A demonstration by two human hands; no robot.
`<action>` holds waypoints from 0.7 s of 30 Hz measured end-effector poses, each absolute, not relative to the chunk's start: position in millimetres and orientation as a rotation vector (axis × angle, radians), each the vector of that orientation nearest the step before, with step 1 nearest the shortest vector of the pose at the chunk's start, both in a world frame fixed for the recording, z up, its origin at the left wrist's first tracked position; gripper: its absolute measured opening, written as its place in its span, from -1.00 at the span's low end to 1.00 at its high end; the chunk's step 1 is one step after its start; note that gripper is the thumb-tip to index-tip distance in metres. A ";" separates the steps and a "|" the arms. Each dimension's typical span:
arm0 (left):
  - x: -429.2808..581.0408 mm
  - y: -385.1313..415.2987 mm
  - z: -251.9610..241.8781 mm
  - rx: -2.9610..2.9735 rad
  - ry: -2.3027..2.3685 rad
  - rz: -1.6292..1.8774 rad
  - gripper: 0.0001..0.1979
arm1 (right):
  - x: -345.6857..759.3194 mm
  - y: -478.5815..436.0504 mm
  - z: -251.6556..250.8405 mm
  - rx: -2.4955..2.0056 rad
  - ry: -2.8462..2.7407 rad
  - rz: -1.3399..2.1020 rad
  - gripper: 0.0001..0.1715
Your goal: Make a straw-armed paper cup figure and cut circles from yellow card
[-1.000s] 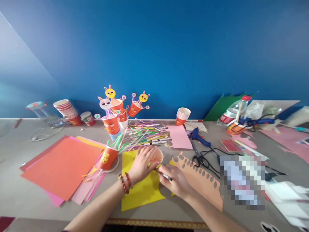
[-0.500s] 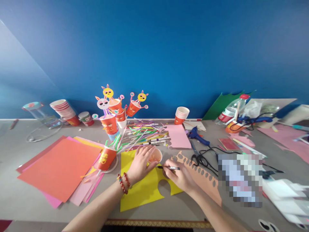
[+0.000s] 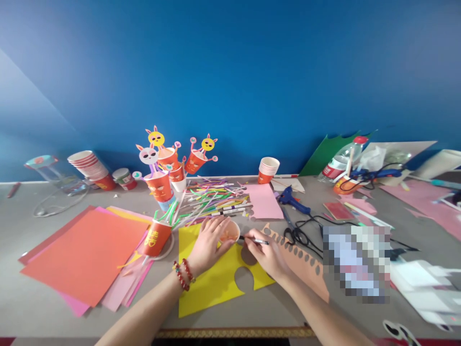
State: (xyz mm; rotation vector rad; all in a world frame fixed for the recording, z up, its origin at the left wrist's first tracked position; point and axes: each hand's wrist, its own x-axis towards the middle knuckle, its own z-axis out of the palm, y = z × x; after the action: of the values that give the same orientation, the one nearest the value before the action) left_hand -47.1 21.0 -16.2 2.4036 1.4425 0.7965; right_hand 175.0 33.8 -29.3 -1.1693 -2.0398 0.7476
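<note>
My left hand [image 3: 211,240], with a red bead bracelet at the wrist, grips a round paper cup [image 3: 232,231] at its left side, thumb near its lower edge. The cup rests at the top edge of a yellow paper sheet [image 3: 201,283] that has round cutouts. A black-tipped marker [image 3: 260,241] is pinched in my right hand [image 3: 268,257], its tip at the cup's right edge. Beneath and beside that hand lies a peach paper sheet [image 3: 306,266] with a row of holes along one edge.
Several decorated red cups [image 3: 158,185] and many drinking straws [image 3: 212,197] stand or lie behind my hands. Coloured paper sheets [image 3: 86,254] are piled at left. To the right are black-handled scissors [image 3: 297,235], a blue glue gun [image 3: 293,199] with a cable, and a plastic bottle [image 3: 342,161].
The marker tip has moved from the cup's lower edge up and round to its right edge. My left hand stays on the cup, and the view has shifted slightly.
</note>
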 end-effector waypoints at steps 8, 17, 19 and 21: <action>-47.0 20.6 -13.7 2.402 1.428 0.814 -0.46 | 172.7 31.7 -25.5 -1.151 -2.127 0.654 -0.83; -46.9 21.0 -15.4 2.421 1.443 0.810 -0.45 | 167.7 14.5 -31.1 -1.025 -2.197 0.481 -0.82; -46.9 21.1 -15.4 2.427 1.445 0.803 -0.45 | 166.4 12.9 -30.9 -1.019 -2.195 0.498 -0.81; -46.8 21.2 -15.4 2.431 1.448 0.806 -0.45 | 166.4 12.0 -29.6 -1.034 -2.168 0.558 -0.79</action>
State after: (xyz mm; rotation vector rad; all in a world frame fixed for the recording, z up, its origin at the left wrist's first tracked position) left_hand -46.8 21.2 -15.4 2.4308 1.4479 0.8060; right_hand 166.4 12.0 -29.6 -1.0339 -2.1681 0.5580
